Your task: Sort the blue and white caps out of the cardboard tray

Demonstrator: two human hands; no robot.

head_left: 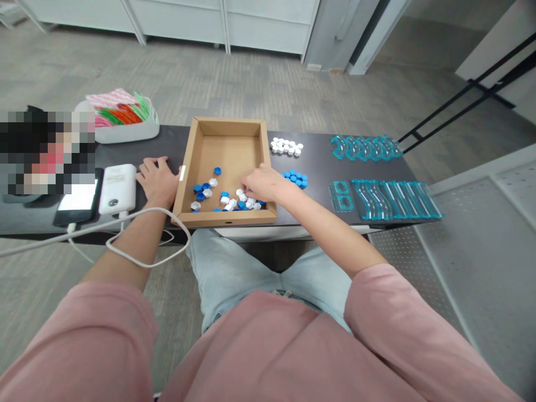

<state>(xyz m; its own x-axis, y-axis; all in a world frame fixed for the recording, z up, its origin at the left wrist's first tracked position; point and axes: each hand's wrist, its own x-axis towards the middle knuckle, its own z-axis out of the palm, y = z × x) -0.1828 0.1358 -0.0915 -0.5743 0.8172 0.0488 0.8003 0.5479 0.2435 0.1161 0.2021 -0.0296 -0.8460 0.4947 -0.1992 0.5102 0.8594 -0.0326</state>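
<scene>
A shallow cardboard tray [228, 125] sits on a dark table and holds several small blue and white hexagonal pieces [207, 190] along its near side. My right hand [262, 184] reaches over the tray's right wall, its fingers curled down among the white pieces; whether it grips one is hidden. My left hand [157, 178] lies flat on the table, fingers spread, against the tray's left wall. Outside the tray, a cluster of white pieces [287, 146] and a cluster of blue pieces [296, 178] lie to the right.
Clear teal curved track pieces [366, 147] and longer teal ones [393, 198] lie at the right. A white power bank [118, 188] with a cable, a phone [77, 202] and a white bin of coloured items [123, 120] are at the left.
</scene>
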